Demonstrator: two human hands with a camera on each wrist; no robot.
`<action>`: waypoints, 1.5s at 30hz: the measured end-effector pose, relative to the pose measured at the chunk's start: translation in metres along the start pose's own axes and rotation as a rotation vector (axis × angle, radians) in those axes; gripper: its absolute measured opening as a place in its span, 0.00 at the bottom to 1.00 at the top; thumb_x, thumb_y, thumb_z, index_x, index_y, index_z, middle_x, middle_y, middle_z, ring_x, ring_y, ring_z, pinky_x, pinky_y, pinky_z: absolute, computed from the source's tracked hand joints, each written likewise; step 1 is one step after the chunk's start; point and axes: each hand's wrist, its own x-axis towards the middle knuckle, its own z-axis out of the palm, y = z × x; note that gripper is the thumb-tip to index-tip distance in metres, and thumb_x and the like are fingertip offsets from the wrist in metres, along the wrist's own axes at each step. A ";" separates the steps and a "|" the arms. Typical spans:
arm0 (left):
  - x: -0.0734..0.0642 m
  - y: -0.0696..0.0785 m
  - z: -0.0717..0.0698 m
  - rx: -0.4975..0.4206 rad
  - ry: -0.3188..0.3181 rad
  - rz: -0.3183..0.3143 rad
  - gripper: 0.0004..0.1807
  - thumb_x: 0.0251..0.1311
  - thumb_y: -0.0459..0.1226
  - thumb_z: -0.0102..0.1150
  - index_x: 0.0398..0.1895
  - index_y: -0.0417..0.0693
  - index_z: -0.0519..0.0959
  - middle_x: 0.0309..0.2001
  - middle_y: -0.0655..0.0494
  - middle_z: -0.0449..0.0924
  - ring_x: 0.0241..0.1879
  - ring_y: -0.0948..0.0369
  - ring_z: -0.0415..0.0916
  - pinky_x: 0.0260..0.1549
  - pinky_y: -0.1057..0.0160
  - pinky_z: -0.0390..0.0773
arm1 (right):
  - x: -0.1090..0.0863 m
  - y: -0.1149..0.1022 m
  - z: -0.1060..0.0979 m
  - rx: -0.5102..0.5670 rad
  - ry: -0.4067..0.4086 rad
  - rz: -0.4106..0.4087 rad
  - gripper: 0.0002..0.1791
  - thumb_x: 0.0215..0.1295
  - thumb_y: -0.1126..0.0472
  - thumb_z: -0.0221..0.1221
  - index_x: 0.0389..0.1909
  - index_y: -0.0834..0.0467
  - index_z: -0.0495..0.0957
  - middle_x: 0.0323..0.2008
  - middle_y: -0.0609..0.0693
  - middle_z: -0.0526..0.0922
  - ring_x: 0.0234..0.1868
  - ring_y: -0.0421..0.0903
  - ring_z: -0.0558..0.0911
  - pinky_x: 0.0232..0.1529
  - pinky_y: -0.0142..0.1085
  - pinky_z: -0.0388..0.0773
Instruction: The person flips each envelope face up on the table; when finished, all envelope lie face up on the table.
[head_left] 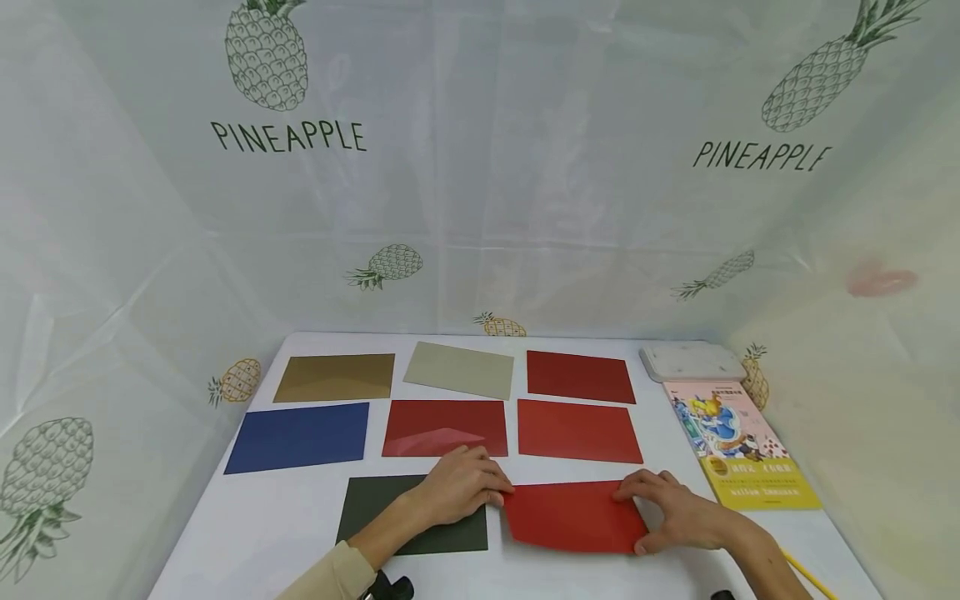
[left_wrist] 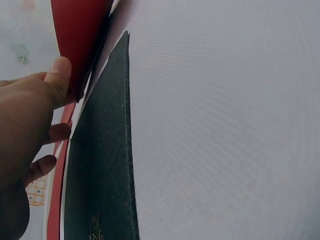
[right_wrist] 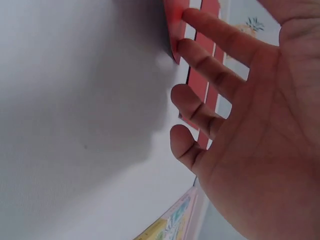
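Both hands hold a red rectangular card (head_left: 570, 518), its lower edge bowed and raised from the white table. My left hand (head_left: 467, 483) pinches the left edge of this card; in the left wrist view the thumb (left_wrist: 60, 75) presses on its red face (left_wrist: 80, 35). At the opposite edge, my right hand (head_left: 678, 512) has its fingers on the upper right part and its thumb at the lower right corner. In the right wrist view two fingertips (right_wrist: 186, 47) meet the card. Under the left hand and forearm lies a dark green card (head_left: 450, 533) with a small gold print.
Farther back lie a blue card (head_left: 300, 437), a glossy red card (head_left: 442, 429), an orange-red card (head_left: 577, 431), a gold card (head_left: 337, 377), a beige card (head_left: 459, 371) and a dark red card (head_left: 579, 377). At right are a colourful book (head_left: 742, 450) and a white flat box (head_left: 692, 362).
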 end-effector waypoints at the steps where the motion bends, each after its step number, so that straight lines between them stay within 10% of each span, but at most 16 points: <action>1: 0.000 0.000 0.000 -0.008 0.006 -0.007 0.14 0.65 0.53 0.62 0.51 0.70 0.86 0.47 0.77 0.84 0.45 0.72 0.73 0.50 0.64 0.74 | 0.000 -0.001 0.000 -0.003 0.005 -0.006 0.28 0.50 0.47 0.75 0.54 0.41 0.80 0.59 0.45 0.71 0.60 0.55 0.64 0.48 0.45 0.76; 11: -0.002 0.000 -0.001 -0.050 0.013 -0.035 0.13 0.66 0.51 0.62 0.50 0.67 0.86 0.46 0.78 0.85 0.45 0.71 0.73 0.51 0.62 0.75 | 0.000 -0.010 0.001 -0.042 0.010 -0.003 0.25 0.48 0.45 0.76 0.48 0.35 0.80 0.55 0.45 0.71 0.59 0.54 0.65 0.51 0.62 0.72; 18: -0.006 -0.003 0.000 -0.177 -0.022 -0.124 0.14 0.64 0.53 0.63 0.51 0.65 0.78 0.45 0.75 0.82 0.45 0.74 0.74 0.48 0.65 0.75 | -0.003 -0.012 -0.007 0.010 0.002 -0.052 0.14 0.57 0.48 0.71 0.44 0.34 0.84 0.52 0.41 0.77 0.58 0.52 0.66 0.45 0.38 0.78; 30: -0.011 0.006 -0.009 -0.132 -0.042 0.070 0.23 0.69 0.49 0.61 0.64 0.62 0.69 0.46 0.77 0.85 0.41 0.78 0.78 0.51 0.69 0.75 | -0.007 -0.013 -0.022 0.073 0.150 -0.208 0.08 0.66 0.52 0.65 0.44 0.40 0.88 0.43 0.38 0.84 0.48 0.37 0.71 0.40 0.33 0.76; 38: -0.009 0.012 -0.016 -0.080 -0.040 0.080 0.39 0.66 0.45 0.64 0.77 0.62 0.57 0.43 0.78 0.86 0.35 0.78 0.77 0.50 0.70 0.75 | 0.006 -0.020 -0.026 -0.054 0.352 -0.296 0.08 0.69 0.53 0.64 0.45 0.40 0.87 0.39 0.34 0.86 0.44 0.38 0.74 0.40 0.35 0.74; 45: -0.007 0.010 -0.023 0.008 -0.024 0.125 0.39 0.62 0.48 0.67 0.76 0.68 0.62 0.38 0.75 0.86 0.36 0.75 0.78 0.45 0.74 0.74 | 0.015 -0.026 -0.024 -0.142 0.447 -0.232 0.07 0.67 0.50 0.65 0.44 0.36 0.87 0.38 0.29 0.83 0.43 0.34 0.73 0.42 0.36 0.71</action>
